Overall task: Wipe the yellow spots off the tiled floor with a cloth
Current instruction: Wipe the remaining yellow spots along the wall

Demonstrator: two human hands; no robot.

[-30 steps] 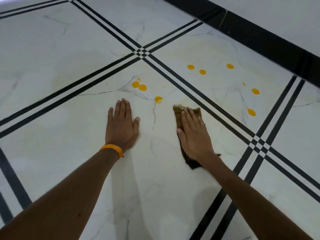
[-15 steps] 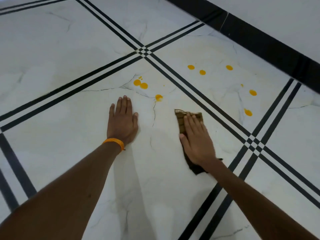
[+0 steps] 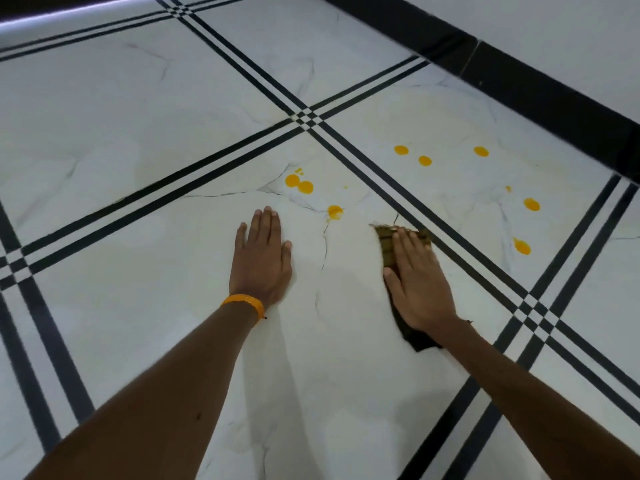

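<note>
Head view: cloth down, spots unwiped

Closest in, left hand (image 3: 261, 263) spread flat and released on tiled floor (image 3: 166, 292), orange wristband (image 3: 244, 302) at wrist. Beside it, right hand (image 3: 417, 284), fingers straight, grasping nothing, pressing brown cloth (image 3: 386, 245) onto same tile. Just beyond, nearest yellow spot (image 3: 335, 212), apart from cloth, atop dark vein (image 3: 325, 244). Further, paired spots (image 3: 298, 184); more spots (image 3: 424, 160) on next tile over. Probable trouble: smearing yellow wider under one broad stroke; cloth sliding out from under unclenched palm.
</note>
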